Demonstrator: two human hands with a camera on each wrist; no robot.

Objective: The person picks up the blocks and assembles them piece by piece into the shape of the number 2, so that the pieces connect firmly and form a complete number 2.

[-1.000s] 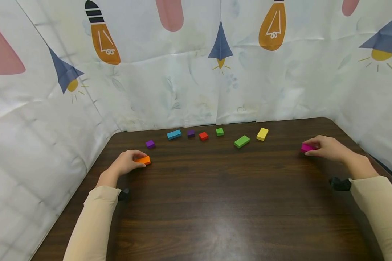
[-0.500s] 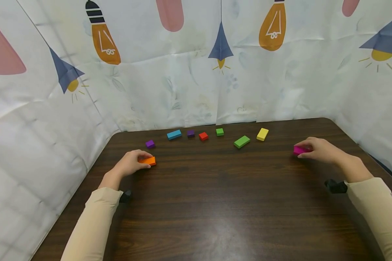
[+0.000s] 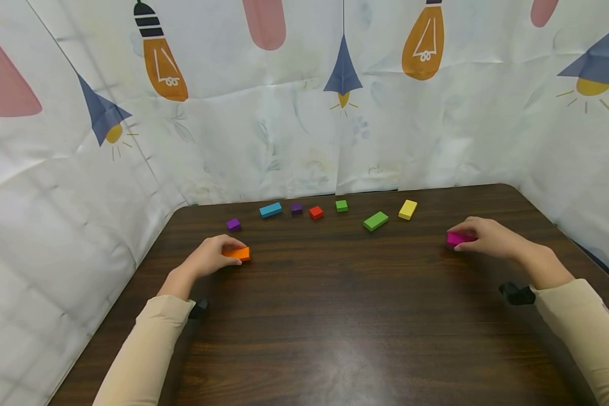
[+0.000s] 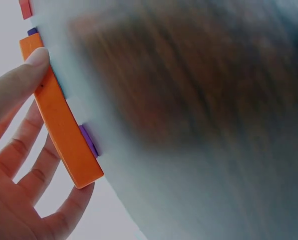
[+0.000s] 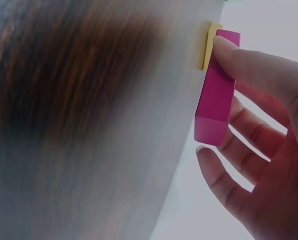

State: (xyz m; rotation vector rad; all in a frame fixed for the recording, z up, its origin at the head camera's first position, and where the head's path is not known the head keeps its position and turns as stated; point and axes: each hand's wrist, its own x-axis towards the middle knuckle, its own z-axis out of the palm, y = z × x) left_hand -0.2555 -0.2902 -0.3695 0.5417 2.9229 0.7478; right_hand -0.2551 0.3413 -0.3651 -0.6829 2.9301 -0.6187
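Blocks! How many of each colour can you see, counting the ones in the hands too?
Purple blocks: 2
Green blocks: 2
Blue block: 1
Red block: 1
Yellow block: 1
Orange block: 1
Magenta block: 1
Total: 9

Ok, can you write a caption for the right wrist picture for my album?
A right hand pinches a magenta block, with a yellow block partly hidden behind it.

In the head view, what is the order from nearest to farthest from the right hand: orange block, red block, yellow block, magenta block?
1. Magenta block: held in the right hand.
2. Yellow block: ahead and left.
3. Red block: farther left.
4. Orange block: far left, held in the left hand.
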